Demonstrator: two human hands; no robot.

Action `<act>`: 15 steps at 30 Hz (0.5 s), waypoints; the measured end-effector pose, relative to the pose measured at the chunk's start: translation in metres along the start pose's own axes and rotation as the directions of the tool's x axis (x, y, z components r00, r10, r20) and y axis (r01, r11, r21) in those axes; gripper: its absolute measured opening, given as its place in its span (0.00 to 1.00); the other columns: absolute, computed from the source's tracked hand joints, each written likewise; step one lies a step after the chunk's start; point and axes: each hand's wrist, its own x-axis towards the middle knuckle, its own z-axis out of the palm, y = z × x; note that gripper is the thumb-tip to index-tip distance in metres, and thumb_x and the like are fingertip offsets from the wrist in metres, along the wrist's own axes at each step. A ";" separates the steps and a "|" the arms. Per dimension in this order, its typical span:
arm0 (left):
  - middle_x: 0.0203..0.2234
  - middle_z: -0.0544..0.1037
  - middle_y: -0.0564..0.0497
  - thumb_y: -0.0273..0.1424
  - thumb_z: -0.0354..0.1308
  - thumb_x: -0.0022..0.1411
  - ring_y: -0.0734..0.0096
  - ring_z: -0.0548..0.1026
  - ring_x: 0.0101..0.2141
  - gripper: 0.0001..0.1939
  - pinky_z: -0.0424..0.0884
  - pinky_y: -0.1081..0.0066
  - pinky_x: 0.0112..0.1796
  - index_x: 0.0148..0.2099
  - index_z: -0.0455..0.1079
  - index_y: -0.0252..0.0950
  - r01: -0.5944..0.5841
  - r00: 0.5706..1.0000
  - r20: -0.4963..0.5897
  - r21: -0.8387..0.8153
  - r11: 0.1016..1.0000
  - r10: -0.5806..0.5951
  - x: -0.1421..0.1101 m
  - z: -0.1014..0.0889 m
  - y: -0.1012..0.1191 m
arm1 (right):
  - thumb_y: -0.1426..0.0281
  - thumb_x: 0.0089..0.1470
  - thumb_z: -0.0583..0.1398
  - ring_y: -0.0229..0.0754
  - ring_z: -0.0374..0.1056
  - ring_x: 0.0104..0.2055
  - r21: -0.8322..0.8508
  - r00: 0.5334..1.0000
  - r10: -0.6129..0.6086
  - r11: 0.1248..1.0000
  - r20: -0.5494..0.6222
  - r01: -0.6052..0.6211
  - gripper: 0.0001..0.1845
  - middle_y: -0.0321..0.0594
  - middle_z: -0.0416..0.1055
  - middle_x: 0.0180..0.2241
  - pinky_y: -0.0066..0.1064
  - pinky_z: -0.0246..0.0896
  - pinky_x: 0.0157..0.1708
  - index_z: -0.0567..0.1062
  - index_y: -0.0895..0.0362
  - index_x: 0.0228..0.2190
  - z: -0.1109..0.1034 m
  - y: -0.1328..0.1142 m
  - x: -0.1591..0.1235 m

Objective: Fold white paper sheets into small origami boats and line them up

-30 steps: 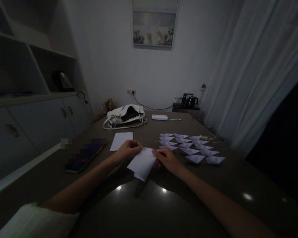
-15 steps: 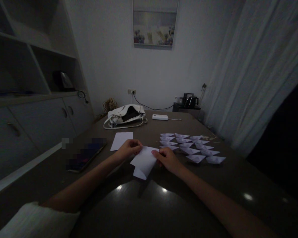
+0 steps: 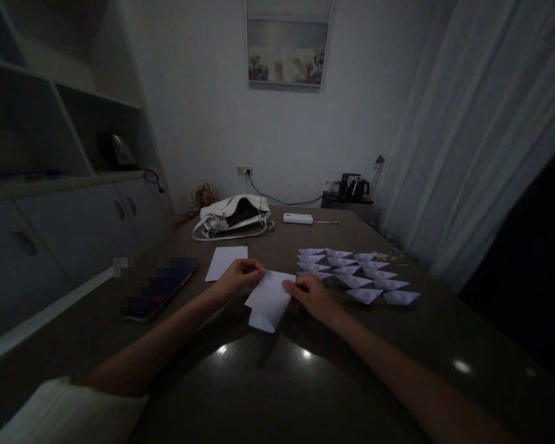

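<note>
A partly folded sheet of white paper [image 3: 271,299] is held up over the dark table, its lower flap curling. My left hand [image 3: 241,275] pinches its upper left corner between thumb and fingers. On the upper right edge, my right hand [image 3: 312,297] grips it with the thumb on top and the fingers behind. Beyond my left hand lies a stack of white paper [image 3: 226,259]. To the right of my right hand, several folded paper boats [image 3: 354,281] stand in rows.
A phone [image 3: 161,293], partly blurred out, lies left of my left forearm. Farther back on the table [image 3: 277,394] are a white handbag [image 3: 235,216] and a white power strip or similar device [image 3: 298,218] with a short cable. A curtain [image 3: 472,135] hangs on the right.
The held paper has shifted very slightly, its lower flap a little higher. Both hands keep their grip in nearly the same place.
</note>
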 end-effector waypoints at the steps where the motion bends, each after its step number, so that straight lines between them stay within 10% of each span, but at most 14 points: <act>1: 0.15 0.66 0.58 0.36 0.60 0.47 0.77 0.64 0.18 0.12 0.59 0.75 0.21 0.26 0.68 0.32 0.002 1.000 0.001 0.003 1.000 -0.002 0.000 0.000 0.001 | 0.52 0.51 0.56 0.31 0.54 0.15 -0.002 1.000 -0.001 1.000 0.001 0.001 0.27 0.33 0.60 0.12 0.24 0.45 0.15 0.65 0.59 0.13 0.000 -0.001 0.000; 15: 0.15 0.66 0.58 0.38 0.60 0.47 0.78 0.63 0.17 0.13 0.57 0.77 0.20 0.28 0.67 0.32 0.014 1.000 -0.014 0.019 1.000 -0.014 -0.003 0.002 0.003 | 0.50 0.49 0.57 0.32 0.57 0.16 0.050 0.997 0.061 0.997 0.039 -0.063 0.27 0.35 0.64 0.14 0.24 0.48 0.16 0.68 0.59 0.15 0.002 0.003 0.000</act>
